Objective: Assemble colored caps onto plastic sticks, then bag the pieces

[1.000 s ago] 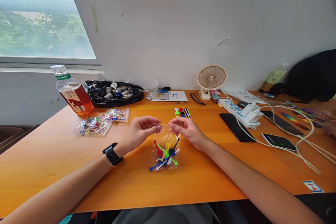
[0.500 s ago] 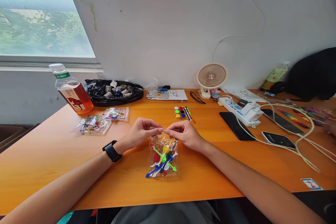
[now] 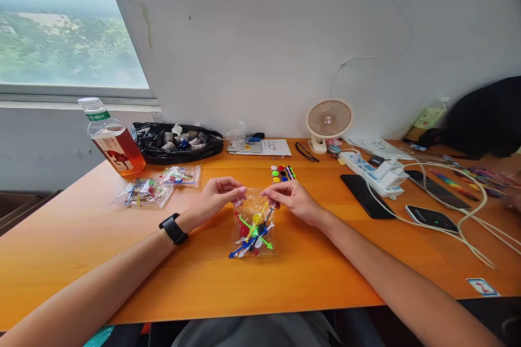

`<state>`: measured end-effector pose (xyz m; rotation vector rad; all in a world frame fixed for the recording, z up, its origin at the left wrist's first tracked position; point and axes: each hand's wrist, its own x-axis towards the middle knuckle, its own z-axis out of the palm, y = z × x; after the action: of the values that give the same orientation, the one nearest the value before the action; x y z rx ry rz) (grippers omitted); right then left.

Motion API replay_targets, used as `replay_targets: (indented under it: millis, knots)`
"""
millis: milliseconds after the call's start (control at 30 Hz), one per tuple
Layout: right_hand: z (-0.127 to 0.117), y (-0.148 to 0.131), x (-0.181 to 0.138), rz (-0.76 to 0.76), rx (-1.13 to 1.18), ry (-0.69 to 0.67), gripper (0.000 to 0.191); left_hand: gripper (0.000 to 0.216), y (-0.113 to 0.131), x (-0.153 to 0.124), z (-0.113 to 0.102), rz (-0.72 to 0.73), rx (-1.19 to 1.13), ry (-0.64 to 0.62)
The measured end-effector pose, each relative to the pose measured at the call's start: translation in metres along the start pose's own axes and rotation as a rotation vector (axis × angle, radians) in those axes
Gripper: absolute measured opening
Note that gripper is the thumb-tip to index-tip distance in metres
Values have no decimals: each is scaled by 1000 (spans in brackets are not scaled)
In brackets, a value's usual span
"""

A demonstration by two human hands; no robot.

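Note:
A clear plastic bag (image 3: 253,236) of colourful plastic arrows and round discs hangs or rests between my hands, low in the middle of the view. My left hand (image 3: 223,195) pinches its upper left corner between thumb and fingers. At the upper right corner, my right hand (image 3: 290,200) grips the film the same way. Green, blue, white, yellow and black arrows cross one another inside, with red and yellow discs among them. Just beyond my right hand, loose discs (image 3: 275,173) and small arrows (image 3: 290,172) lie sorted in rows on the table.
Two filled bags (image 3: 147,193) lie on the left near a tea bottle (image 3: 118,146). Behind stand a black bag of grey pieces (image 3: 142,143) and a small fan (image 3: 329,119). To the right are a power strip (image 3: 372,173), phones (image 3: 432,218) and white cables; another person's hand shows at the edge.
My hands have moved apart along the bag's top edge, from nearly touching at its middle to its two corners. The bag has shifted slightly up and away from me.

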<state>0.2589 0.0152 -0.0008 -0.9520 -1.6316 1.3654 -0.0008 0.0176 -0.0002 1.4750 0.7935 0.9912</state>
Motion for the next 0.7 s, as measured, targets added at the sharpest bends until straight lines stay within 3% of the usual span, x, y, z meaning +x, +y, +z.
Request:
replay_targets:
  millis: [167,500,700]
  knots:
    - [2,-4,-2,-48,14,12,36,39,0,-3,11,-36,-60,2]
    - [4,-2,-4,-62,115,75,25,30,-8,-1,1,-28,-196,30]
    - [7,-4,-7,-163,44,90,19,25,-6,-2,3,-49,-246,45]
